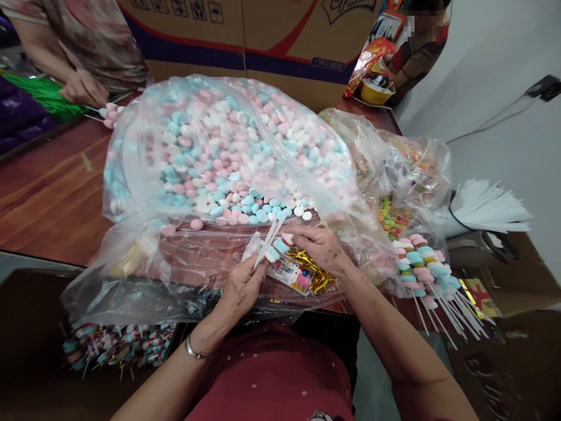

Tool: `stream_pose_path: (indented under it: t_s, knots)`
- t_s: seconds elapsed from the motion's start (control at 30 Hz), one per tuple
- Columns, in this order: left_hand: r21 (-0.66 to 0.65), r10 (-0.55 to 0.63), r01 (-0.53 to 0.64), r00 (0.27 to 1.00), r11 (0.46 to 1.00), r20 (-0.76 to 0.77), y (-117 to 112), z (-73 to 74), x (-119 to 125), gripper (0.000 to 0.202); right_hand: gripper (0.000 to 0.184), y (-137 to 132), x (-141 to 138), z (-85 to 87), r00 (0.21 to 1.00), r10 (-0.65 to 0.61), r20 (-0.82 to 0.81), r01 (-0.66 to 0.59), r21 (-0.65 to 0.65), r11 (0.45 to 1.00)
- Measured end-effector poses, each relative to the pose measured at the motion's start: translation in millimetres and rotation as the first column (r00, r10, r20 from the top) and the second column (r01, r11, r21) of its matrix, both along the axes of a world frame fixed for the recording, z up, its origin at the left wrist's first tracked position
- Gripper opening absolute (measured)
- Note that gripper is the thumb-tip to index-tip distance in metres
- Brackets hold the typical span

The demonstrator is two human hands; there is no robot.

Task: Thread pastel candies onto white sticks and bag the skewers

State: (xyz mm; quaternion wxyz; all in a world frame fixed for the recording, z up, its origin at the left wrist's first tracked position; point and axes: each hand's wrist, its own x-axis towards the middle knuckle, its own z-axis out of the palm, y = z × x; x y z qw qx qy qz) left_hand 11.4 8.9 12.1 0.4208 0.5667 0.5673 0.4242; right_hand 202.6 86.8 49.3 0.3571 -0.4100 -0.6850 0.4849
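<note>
My left hand (242, 285) is closed around several thin white sticks (266, 242). A short row of blue and white marshmallows (277, 250) sits at that hand, seemingly threaded on one of the sticks. With thumb and fingers, my right hand (322, 248) pinches a pink-and-white marshmallow (287, 238) at the upper end of the row. Just beyond both hands lies a big clear bag (245, 140) full of pink, blue and white marshmallows, its mouth facing me. Gold twist ties (323, 273) and a printed plastic packet (291, 275) lie beneath my hands.
Finished marshmallow skewers (423, 266) are piled at the right, near a bag of gummy candies (393, 217) and a holder of white sticks (486, 207). An open box (35, 351) with wrapped skewers stands lower left. Across the table, a co-worker's hand (85, 88) holds a skewer.
</note>
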Motion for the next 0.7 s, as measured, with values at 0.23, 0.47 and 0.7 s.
stream_pose_path:
  t_s: [0.23, 0.47, 0.7]
  knots:
    - [-0.097, 0.080, -0.062, 0.978, 0.993, 0.194, 1.1, -2.3, -0.6, 0.030, 0.063, -15.1, -17.8, -10.0, 0.891, -0.239, -0.385, 0.137, -0.274, 0.952]
    - [-0.217, 0.198, -0.164, 0.969, 0.962, 0.146, -5.7, 0.2, -5.8, 0.034, 0.051, -35.7, -44.0, -8.9, 0.882, -0.244, -0.403, 0.141, -0.268, 0.953]
    - [-0.251, 0.198, -0.142, 0.956, 0.958, 0.216, -8.6, -7.8, -10.2, 0.054, 0.026, -66.7, 54.6, 69.2, 0.843, -0.538, 0.001, 0.530, 0.173, 0.830]
